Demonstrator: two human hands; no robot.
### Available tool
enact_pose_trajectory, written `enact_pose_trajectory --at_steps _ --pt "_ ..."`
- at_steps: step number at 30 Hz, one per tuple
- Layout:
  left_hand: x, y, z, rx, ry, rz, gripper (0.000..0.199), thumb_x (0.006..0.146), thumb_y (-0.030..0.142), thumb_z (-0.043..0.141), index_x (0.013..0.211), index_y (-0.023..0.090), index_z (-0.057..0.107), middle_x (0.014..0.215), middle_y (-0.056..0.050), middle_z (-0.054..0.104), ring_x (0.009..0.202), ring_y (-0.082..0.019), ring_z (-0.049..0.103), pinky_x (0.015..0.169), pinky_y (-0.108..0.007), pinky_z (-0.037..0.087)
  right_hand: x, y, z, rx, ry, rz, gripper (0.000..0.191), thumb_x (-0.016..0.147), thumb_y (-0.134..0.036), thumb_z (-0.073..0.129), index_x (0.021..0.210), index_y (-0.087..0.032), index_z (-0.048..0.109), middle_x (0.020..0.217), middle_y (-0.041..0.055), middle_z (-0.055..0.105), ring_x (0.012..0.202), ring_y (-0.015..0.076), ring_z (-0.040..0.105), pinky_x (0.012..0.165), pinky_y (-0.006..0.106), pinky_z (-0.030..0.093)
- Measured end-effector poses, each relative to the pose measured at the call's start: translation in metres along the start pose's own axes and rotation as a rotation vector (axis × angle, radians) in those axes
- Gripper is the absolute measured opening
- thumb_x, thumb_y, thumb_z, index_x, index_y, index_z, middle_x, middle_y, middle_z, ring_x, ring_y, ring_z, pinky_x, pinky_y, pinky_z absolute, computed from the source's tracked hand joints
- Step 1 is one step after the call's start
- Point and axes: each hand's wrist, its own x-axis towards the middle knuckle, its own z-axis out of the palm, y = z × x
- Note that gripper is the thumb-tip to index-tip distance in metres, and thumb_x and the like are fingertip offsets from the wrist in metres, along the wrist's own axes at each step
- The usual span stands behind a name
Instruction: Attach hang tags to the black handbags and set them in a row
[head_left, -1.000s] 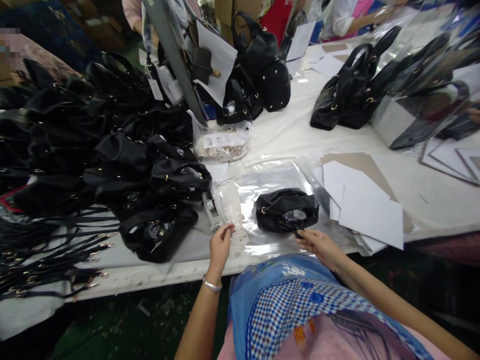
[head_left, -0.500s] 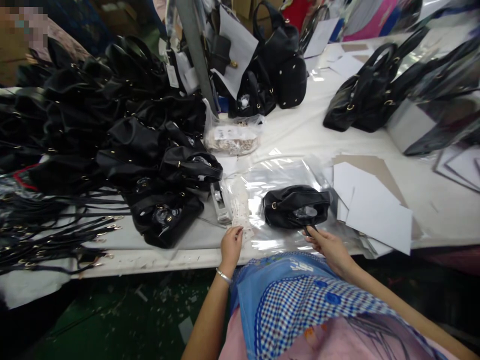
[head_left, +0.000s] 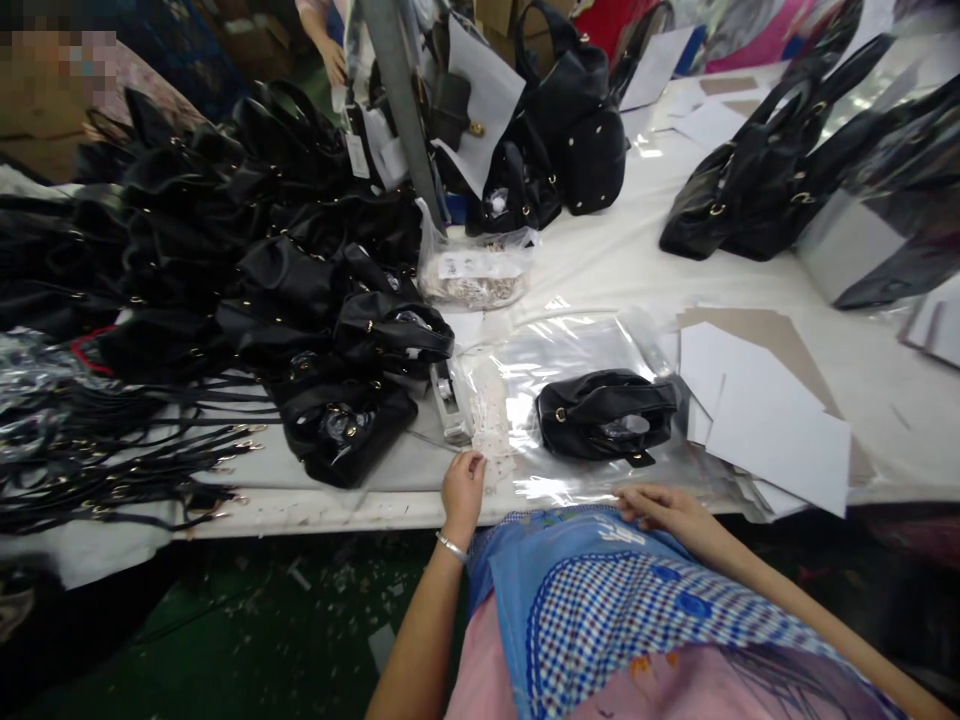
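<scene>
A black handbag [head_left: 600, 415] lies on its side on clear plastic bags [head_left: 577, 345], its opening towards me with clear stuffing showing. My right hand [head_left: 660, 505] is at the table's front edge, just below the handbag's tab and apart from it. Its fingers are curled together by the plastic's edge; what they may hold is hidden. My left hand [head_left: 463, 490] rests at the front edge with thumb and fingers pinched, beside a pale sheet with small specks [head_left: 491, 415]. I cannot make out anything between those fingertips. A tape dispenser [head_left: 450, 410] stands just beyond it.
Black handbags [head_left: 345, 420] are piled at the left, with black straps [head_left: 150, 450] in front. White and brown cards [head_left: 772, 410] lie to the right. A plastic bag of small parts [head_left: 476, 275] sits near a metal post [head_left: 405, 110]. Another person's hand [head_left: 334, 60] shows behind.
My right hand has let go of the handbag's tab and drawn back towards me. My left hand stays pinched in much the same place. The view has shifted slightly.
</scene>
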Motion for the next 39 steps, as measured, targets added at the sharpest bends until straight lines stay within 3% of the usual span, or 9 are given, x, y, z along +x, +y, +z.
enact_pose_trajectory --at_steps 3,7,11,15,21,27,31,34,39 --pt "-0.009 0.000 0.003 0.141 -0.016 -0.037 0.024 0.084 0.028 0.064 0.106 0.020 0.062 0.099 -0.005 0.064 0.080 -0.018 0.062 0.074 -0.029 0.049 0.008 0.009 0.006 -0.215 -0.102 -0.094 0.042 0.078 -0.055 0.063 0.097 -0.019 0.073 0.093 0.0073 0.074 0.087 0.0234 0.066 0.079 0.032 0.050" --pt "-0.006 0.006 0.018 0.269 -0.070 0.115 0.037 0.085 0.025 0.065 0.121 0.023 0.058 0.107 -0.006 0.060 0.099 -0.019 0.058 0.084 -0.028 0.047 0.024 0.007 0.022 -0.288 -0.155 -0.201 0.040 0.082 -0.052 0.059 0.102 -0.020 0.072 0.095 0.0062 0.074 0.090 0.0236 0.067 0.084 0.033 0.049" --pt "0.013 0.010 0.031 0.347 -0.193 0.163 0.025 0.088 0.025 0.061 0.112 0.022 0.064 0.104 -0.005 0.060 0.095 -0.018 0.057 0.080 -0.027 0.045 0.039 -0.003 0.037 -0.421 -0.206 -0.306 0.035 0.085 -0.047 0.054 0.096 -0.020 0.073 0.087 0.0052 0.073 0.081 0.0224 0.067 0.076 0.032 0.050" --pt "0.027 0.010 0.035 0.330 -0.230 0.173 0.013 0.089 0.028 0.060 0.091 0.020 0.070 0.095 -0.005 0.061 0.091 -0.017 0.058 0.079 -0.026 0.044 0.052 -0.005 0.049 -0.463 -0.237 -0.389 0.034 0.084 -0.043 0.054 0.097 -0.018 0.073 0.082 0.0050 0.073 0.076 0.0213 0.067 0.073 0.031 0.050" --pt "0.029 0.012 0.025 0.254 -0.148 0.161 0.016 0.091 0.027 0.056 0.088 0.019 0.069 0.094 -0.005 0.063 0.086 -0.017 0.060 0.075 -0.027 0.044 0.062 -0.013 0.066 -0.336 -0.222 -0.408 0.034 0.083 -0.043 0.057 0.096 -0.018 0.074 0.076 0.0033 0.072 0.071 0.0189 0.066 0.068 0.028 0.049" --pt "0.023 0.018 0.007 -0.120 0.050 0.100 0.020 0.091 0.026 0.053 0.083 0.016 0.068 0.082 -0.004 0.062 0.080 -0.016 0.059 0.074 -0.026 0.046 0.075 -0.033 0.099 -0.017 -0.262 -0.213 0.035 0.073 -0.045 0.070 0.094 -0.017 0.075 0.069 0.0018 0.070 0.064 0.0137 0.062 0.058 0.022 0.046" --pt "0.015 0.030 -0.004 -0.280 0.071 0.071 0.018 0.088 0.028 0.056 0.082 0.015 0.068 0.082 -0.005 0.062 0.080 -0.016 0.059 0.071 -0.026 0.047 0.082 -0.050 0.124 0.278 -0.318 -0.100 0.036 0.069 -0.045 0.077 0.088 -0.015 0.075 0.070 0.0020 0.067 0.062 0.0091 0.057 0.056 0.018 0.043" --pt "0.007 0.040 -0.008 -0.319 0.042 0.091 0.020 0.089 0.031 0.057 0.084 0.016 0.069 0.086 -0.005 0.062 0.082 -0.017 0.059 0.070 -0.025 0.047 0.088 -0.063 0.136 0.364 -0.299 -0.103 0.041 0.067 -0.048 0.078 0.090 -0.015 0.075 0.070 0.0022 0.066 0.059 0.0078 0.053 0.054 0.018 0.041" --pt "-0.005 0.055 -0.008 -0.341 -0.010 0.126 0.020 0.089 0.031 0.058 0.083 0.017 0.070 0.086 -0.005 0.064 0.083 -0.017 0.060 0.071 -0.026 0.047 0.085 -0.075 0.131 0.335 -0.208 -0.191 0.045 0.065 -0.052 0.078 0.092 -0.015 0.075 0.083 0.0049 0.070 0.074 0.0137 0.058 0.063 0.023 0.045"
